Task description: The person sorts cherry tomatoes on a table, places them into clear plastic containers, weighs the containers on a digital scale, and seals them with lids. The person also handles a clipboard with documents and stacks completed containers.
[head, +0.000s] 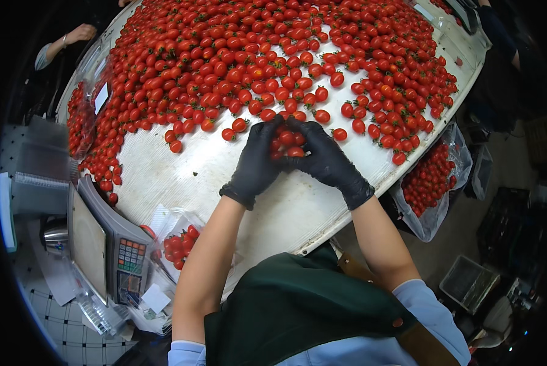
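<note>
My left hand (pixel 260 160) and my right hand (pixel 326 158), both in black gloves, meet at the middle of the white table (pixel 163 176). Between them they cup several cherry tomatoes (pixel 288 138), with fingertips close together at the far side and thumbs near each other below. A large heap of red cherry tomatoes (pixel 200 59) with green calyxes spreads over the table beyond my hands. A few loose ones lie just past my fingers. Near my left forearm, a clear plastic container (pixel 178 244) holds more tomatoes.
A grey weighing scale (pixel 129 256) with a keypad stands at the left, beside stacked clear plastic containers (pixel 97 311). Below the table's right edge is a plastic-lined crate of tomatoes (pixel 428 180). Another person's hand (pixel 79 34) shows at the upper left.
</note>
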Motion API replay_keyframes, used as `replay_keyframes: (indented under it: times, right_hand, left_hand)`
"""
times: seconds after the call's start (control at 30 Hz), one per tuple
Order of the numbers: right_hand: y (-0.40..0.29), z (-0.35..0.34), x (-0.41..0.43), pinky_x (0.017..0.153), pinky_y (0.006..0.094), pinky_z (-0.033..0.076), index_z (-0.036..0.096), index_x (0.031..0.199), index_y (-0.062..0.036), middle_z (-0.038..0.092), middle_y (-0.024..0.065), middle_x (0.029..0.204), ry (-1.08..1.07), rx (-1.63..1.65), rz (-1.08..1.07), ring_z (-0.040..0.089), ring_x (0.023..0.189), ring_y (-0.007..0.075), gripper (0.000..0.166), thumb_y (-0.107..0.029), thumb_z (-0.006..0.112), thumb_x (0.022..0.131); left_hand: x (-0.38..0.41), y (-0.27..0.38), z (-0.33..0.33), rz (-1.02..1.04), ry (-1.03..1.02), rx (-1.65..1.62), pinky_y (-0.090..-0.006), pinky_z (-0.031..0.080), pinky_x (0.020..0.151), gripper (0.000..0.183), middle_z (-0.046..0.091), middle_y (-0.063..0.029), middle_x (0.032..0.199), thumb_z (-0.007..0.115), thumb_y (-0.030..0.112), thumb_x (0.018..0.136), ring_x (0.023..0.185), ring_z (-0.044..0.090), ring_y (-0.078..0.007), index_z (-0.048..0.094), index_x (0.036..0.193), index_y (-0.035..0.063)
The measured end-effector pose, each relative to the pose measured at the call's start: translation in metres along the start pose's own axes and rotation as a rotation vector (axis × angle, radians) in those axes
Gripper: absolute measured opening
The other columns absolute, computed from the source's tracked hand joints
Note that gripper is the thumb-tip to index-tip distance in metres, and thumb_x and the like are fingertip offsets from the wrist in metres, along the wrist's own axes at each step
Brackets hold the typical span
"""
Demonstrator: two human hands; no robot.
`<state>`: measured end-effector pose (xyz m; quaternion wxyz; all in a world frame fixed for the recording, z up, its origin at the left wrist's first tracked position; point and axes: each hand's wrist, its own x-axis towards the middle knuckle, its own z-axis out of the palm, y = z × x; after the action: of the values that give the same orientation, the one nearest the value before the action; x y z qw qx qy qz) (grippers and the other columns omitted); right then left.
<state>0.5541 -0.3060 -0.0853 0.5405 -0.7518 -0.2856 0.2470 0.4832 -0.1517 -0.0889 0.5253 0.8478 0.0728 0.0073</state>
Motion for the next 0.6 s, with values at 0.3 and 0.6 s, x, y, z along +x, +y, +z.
replay_keyframes:
  times: [0.3, 0.6]
  right_hand:
    - [-0.036, 0.042, -0.011, 0.070, 0.0271, 0.052, 0.046, 0.118, -0.0049, 0.057, 0.0087, 0.104, -0.099, 0.858, 0.271, 0.059, 0.085, 0.0139, 0.040, -0.002, 0.061, 0.081]
    - [-0.087, 0.181, -0.057, 0.091, 0.0358, 0.043, 0.042, 0.123, -0.0015, 0.051, 0.0170, 0.115, -0.312, 0.537, -0.216, 0.053, 0.106, 0.0277, 0.043, -0.001, 0.055, 0.082]
  left_hand:
    - [-0.057, 0.024, -0.030, -0.194, 0.112, -0.286, -0.0239, 0.049, 0.068, 0.057, 0.051, -0.0073, 0.113, 0.066, 0.003, 0.077, 0.090, 0.054, -0.0122, 0.041, 0.128, 0.0067]
    - [-0.219, 0.040, -0.075, -0.282, 0.705, -0.139, -0.0345, 0.035, 0.101, 0.051, 0.047, -0.0100, 0.125, 0.063, 0.004, 0.079, 0.116, 0.045, -0.0225, 0.043, 0.125, 0.0060]
